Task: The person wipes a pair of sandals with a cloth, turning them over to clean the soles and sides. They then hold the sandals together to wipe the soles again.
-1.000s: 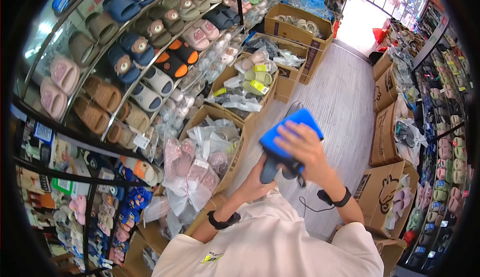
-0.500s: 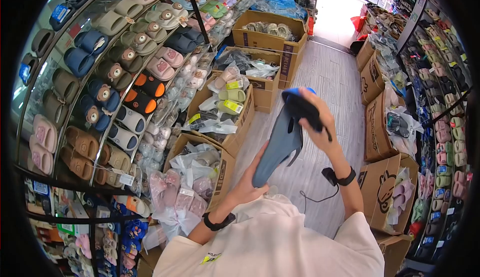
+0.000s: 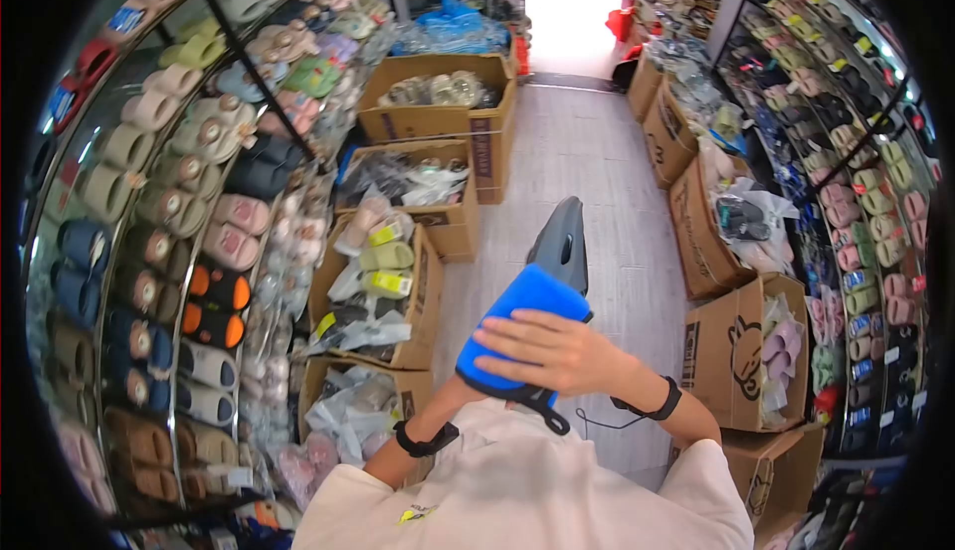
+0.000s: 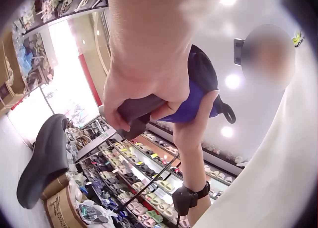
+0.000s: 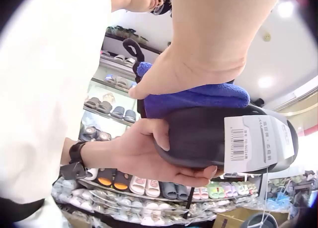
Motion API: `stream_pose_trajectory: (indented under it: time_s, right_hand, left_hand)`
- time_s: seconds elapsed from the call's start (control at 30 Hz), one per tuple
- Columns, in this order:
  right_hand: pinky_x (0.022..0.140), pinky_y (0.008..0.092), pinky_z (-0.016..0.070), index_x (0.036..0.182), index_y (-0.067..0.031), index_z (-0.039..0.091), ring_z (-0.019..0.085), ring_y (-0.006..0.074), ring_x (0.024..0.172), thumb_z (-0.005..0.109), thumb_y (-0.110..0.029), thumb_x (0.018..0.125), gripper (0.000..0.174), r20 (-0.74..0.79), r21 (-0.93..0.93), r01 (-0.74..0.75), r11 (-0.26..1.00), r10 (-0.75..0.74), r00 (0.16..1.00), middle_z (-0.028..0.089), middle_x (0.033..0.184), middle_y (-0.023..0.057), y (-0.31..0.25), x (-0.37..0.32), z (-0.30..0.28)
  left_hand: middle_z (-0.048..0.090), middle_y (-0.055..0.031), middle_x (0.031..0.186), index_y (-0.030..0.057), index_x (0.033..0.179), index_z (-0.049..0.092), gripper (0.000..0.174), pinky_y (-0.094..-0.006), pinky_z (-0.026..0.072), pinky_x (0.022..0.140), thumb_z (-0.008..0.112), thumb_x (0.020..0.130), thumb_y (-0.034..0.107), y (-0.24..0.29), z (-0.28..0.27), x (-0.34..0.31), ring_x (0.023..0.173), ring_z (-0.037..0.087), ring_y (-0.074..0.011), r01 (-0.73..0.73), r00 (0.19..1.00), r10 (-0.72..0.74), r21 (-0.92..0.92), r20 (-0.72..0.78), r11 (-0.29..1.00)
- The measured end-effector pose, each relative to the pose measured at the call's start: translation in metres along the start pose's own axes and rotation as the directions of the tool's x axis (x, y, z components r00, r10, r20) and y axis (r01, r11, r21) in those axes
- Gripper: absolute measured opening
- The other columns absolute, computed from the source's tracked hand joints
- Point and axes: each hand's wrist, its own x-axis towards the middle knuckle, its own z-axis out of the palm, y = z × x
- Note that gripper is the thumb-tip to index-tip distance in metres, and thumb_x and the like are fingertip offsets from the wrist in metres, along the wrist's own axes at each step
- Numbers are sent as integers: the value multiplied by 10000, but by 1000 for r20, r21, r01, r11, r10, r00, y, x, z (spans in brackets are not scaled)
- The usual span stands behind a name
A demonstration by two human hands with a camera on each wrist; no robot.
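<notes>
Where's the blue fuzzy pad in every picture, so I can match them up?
Head view: the blue pad is just below the middle, under the right hand.
Left wrist view: the blue pad is right of the middle.
Right wrist view: the blue pad is above the dark shoe.
Shared landmark: the right hand touches it in all three.
</notes>
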Motion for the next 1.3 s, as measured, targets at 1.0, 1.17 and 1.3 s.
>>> stream_pose_trajectory:
  time_s: [1.0,1.17,1.3]
  right_hand:
    - [1174,414,374,1399,-117,586,523,242,1380,540,-238,916,500,104,48,-198,979,193,976,551,1482,111,313,37,39]
    - [1154,473,383,1361,-129,632,539,291,1367,669,-303,909,486,-104,77,-409,909,415,904,596,1438,124,434,7,17]
    - [1107,459,421,1331,-50,644,599,360,1272,695,-271,942,451,-359,256,-598,759,650,670,622,1390,170,535,-25,10]
  left_hand:
    - [353,-172,1607,75,1564,323,891,-454,329,1207,822,836,196,-103,-128,332,1494,339,-296,-47,955,85,-137,284,989]
    - [403,-186,1542,30,1597,245,931,-373,319,1178,694,781,19,-40,-158,406,1443,403,-300,23,996,-2,-234,87,972]
    - [332,-195,1606,45,1634,158,1016,-351,228,1211,568,710,-62,-15,-170,476,1490,346,-305,-135,983,161,-240,92,961]
